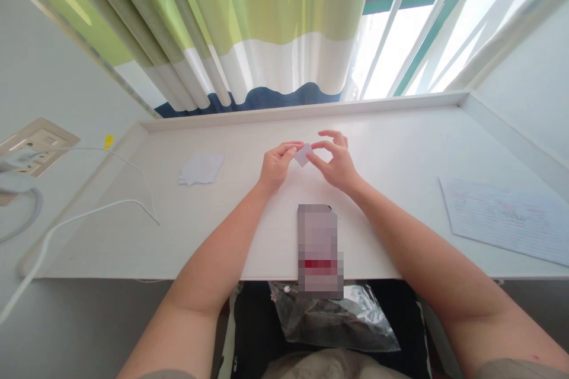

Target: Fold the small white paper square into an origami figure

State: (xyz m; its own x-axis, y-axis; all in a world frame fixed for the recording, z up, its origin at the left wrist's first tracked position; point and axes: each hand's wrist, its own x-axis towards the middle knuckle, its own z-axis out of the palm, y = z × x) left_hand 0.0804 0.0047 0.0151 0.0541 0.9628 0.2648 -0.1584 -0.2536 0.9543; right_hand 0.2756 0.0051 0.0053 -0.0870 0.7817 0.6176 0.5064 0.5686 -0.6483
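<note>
A small white square of paper (303, 156) is held up between my two hands, above the middle of the white desk. My left hand (276, 167) pinches its left corner between thumb and fingers. On the other side, my right hand (335, 160) grips the right corner with thumb and index finger, the other fingers lifted and curled. Left of my hands, a small pile of white paper pieces (202, 168) lies on the desk. Closer to me, a blurred-out oblong object (317, 243) lies at the desk's front edge.
A lined sheet with writing (507, 216) lies at the right. White cables (102, 210) run from the wall socket (40, 145) across the desk's left end. A clear plastic bag (333, 325) rests on my lap. A raised ledge (306, 111) borders the desk's back, below a curtain (267, 12).
</note>
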